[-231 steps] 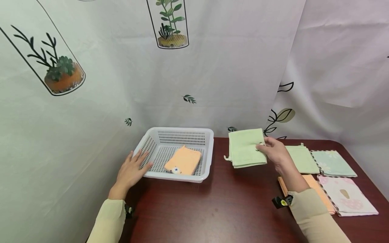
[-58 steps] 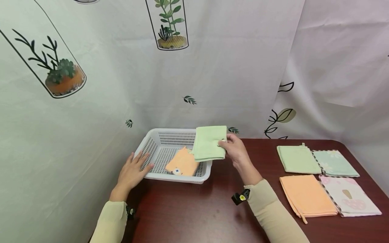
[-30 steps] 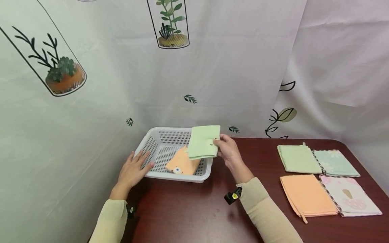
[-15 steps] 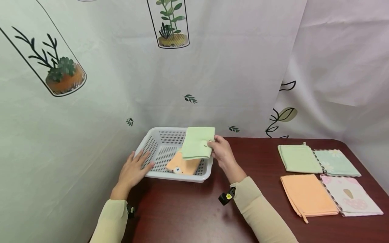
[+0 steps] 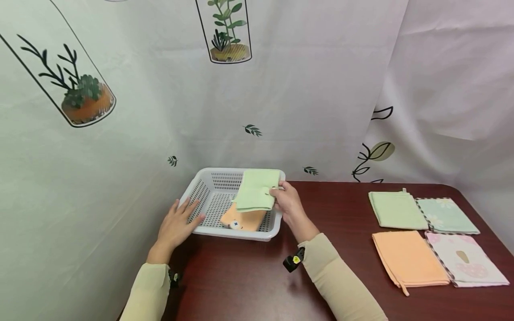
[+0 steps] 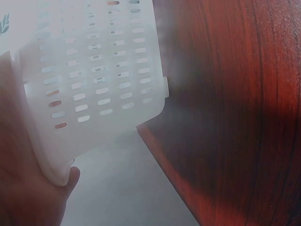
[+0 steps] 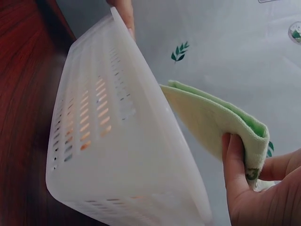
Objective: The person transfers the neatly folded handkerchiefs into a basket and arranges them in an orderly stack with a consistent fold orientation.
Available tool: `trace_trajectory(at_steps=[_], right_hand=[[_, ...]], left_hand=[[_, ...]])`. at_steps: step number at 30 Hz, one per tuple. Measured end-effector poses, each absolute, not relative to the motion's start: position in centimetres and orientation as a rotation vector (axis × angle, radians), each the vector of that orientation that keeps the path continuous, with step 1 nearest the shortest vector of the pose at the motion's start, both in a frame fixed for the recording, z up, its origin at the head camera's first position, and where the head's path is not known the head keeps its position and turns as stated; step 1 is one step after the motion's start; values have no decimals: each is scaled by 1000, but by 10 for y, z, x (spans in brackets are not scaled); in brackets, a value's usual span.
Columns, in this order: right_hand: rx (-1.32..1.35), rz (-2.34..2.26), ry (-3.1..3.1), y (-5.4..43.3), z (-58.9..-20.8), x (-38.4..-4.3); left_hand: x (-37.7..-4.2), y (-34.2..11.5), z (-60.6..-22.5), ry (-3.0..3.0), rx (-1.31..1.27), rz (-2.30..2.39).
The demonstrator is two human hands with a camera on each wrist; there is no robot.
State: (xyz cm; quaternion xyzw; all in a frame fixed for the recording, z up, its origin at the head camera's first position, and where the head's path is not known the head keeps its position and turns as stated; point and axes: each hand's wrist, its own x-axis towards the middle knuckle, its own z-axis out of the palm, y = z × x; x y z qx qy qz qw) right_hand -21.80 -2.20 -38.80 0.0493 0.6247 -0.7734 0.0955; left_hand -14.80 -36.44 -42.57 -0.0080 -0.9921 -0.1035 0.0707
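- While a folded green washcloth [image 5: 257, 191] is pinched at its right edge between the thumb and fingers of the right hand [image 5: 290, 203], it is held above the right part of a white perforated basket [image 5: 230, 234]; in the right wrist view, that hand is seen outside the rim and apart from it.
- By the left hand [image 5: 176, 225], fingers spread, the basket's left rim is touched.
- Beneath the held cloth, an orange washcloth [image 5: 246, 220] is partly hidden inside the basket; whether the two touch cannot be told.
- Since only one edge is gripped, the folds could be slackened open if the pinch were eased unevenly. If the cloth were released too far right, it could be caught on the rim, and the orange one could be pushed askew by a low sweep.
- On the dark red, glossy worktop [image 5: 233, 281], well to the right, four folded cloths are laid: pale green [image 5: 397, 211], mint with flowers [image 5: 446, 215], plain orange [image 5: 410, 258] and pink-and-white [image 5: 467, 260].
- Behind, the space is closed off by a pale backdrop [image 5: 313, 107], printed with potted plants and leaf sprigs and creased at the right.
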Motion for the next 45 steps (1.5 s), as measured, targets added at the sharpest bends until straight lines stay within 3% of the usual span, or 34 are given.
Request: trace_trajectory(at_steps=[45], right_hand=[[163,-2266,1672,-77,-396,-219]], left_hand=[[-149,-365,-427,-2995,-15,-320]])
